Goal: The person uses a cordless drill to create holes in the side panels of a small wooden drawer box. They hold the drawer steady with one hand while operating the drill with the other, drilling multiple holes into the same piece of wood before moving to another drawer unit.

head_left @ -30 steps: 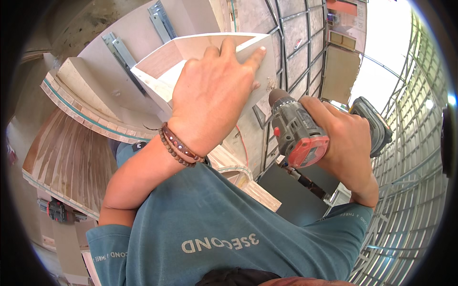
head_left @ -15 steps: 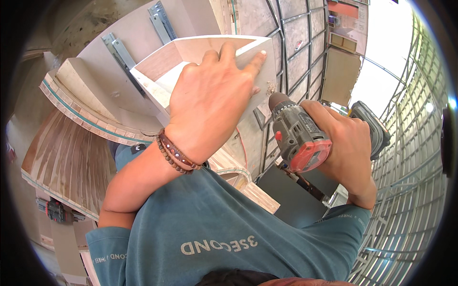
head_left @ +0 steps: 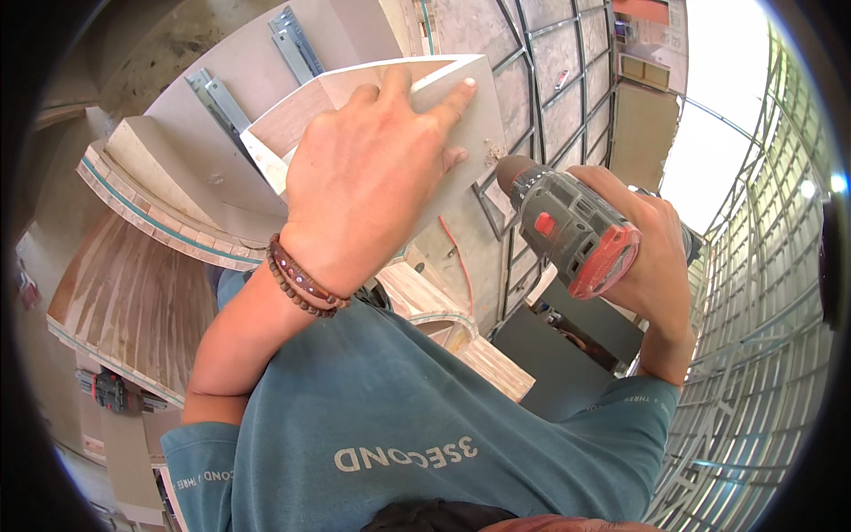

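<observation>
Clasping the drill point(head_left: 560, 213), right grip point(head_left: 654, 238) curled closed; left grip point(head_left: 365, 164) spread open, touching the pale box point(head_left: 477, 124).

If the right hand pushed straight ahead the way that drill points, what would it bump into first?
The cordless drill in the right hand would lead, most likely meeting the open box's outer side panel by the wood shavings. The chuck looks very close; depth is unclear.

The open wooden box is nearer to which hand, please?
Left: the left hand touches the open wooden box at its rim; the right hand is apart, to its right, gripping the drill.
</observation>
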`<state>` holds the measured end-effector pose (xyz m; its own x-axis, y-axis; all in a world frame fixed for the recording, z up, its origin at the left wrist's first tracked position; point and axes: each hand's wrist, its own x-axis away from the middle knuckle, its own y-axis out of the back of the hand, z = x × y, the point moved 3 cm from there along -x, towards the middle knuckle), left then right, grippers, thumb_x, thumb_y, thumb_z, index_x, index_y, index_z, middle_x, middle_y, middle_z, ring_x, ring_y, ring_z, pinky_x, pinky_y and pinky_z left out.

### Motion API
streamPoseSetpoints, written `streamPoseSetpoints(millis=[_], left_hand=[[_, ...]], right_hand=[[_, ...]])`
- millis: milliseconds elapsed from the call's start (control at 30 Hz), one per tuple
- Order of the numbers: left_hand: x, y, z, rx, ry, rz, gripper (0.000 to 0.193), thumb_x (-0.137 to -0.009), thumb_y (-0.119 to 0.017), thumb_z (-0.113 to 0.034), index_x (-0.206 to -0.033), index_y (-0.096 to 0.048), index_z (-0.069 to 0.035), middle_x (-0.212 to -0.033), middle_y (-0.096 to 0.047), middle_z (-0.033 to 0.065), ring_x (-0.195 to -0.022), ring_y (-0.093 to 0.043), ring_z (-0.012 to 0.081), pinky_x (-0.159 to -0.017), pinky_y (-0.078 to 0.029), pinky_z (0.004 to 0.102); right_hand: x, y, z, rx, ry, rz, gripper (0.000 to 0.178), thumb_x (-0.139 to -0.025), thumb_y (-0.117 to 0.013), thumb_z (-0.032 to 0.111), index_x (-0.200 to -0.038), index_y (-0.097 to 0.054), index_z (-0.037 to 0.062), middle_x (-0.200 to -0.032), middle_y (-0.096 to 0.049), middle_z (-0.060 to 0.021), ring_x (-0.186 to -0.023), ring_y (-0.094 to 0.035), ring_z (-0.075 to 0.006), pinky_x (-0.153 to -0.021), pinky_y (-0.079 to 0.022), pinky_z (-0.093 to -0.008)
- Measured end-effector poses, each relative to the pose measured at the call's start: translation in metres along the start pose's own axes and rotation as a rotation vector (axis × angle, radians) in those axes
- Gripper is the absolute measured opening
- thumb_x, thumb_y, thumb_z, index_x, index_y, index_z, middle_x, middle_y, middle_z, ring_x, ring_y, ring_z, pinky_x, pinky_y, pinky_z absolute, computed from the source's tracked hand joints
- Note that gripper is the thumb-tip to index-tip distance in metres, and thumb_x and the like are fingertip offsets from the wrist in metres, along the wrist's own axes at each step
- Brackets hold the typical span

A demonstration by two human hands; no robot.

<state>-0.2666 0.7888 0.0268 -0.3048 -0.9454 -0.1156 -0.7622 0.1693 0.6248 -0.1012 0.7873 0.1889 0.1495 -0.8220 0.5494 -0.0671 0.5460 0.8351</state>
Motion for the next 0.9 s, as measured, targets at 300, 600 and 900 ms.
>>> streamPoseSetpoints(millis=[300,600,900], left_hand=[[0.0,0.002,-0.001,-0.019,-0.02,0.013,0.049,-0.081,-0.077,-0.029,-0.128,-0.069,-0.02,-0.101,-0.064,0.0115,-0.088,-0.069,0.0248,-0.066,-0.057,0.0375],[0.0,0.001,-0.002,-0.02,0.007,0.037,0.049,-0.083,-0.075,-0.035,-0.131,-0.068,-0.027,-0.099,-0.064,0.0097,-0.086,-0.068,0.0269,-0.067,-0.055,0.0392],[-0.001,0.0,-0.002,-0.034,0.016,0.077,0.051,-0.086,-0.073,-0.04,-0.135,-0.065,-0.032,-0.097,-0.063,0.0093,-0.085,-0.066,0.0286,-0.068,-0.053,0.041]], right_hand=[[0.005,0.014,-0.007,-0.014,0.018,0.022,0.053,-0.06,-0.083,0.022,-0.107,-0.067,0.0064,-0.076,-0.07,-0.0135,-0.067,-0.068,-0.0353,-0.061,-0.051,-0.0368],[0.012,0.015,-0.024,-0.243,-0.115,0.042,0.047,-0.067,-0.08,0.011,-0.11,-0.066,-0.0008,-0.095,-0.07,-0.0104,-0.079,-0.065,-0.0186,-0.079,-0.052,-0.03],[0.037,0.012,-0.051,-0.321,-0.087,-0.063,0.053,-0.068,-0.078,0.006,-0.118,-0.064,-0.0006,-0.101,-0.072,-0.0078,-0.095,-0.067,-0.0186,-0.087,-0.052,-0.0331]])
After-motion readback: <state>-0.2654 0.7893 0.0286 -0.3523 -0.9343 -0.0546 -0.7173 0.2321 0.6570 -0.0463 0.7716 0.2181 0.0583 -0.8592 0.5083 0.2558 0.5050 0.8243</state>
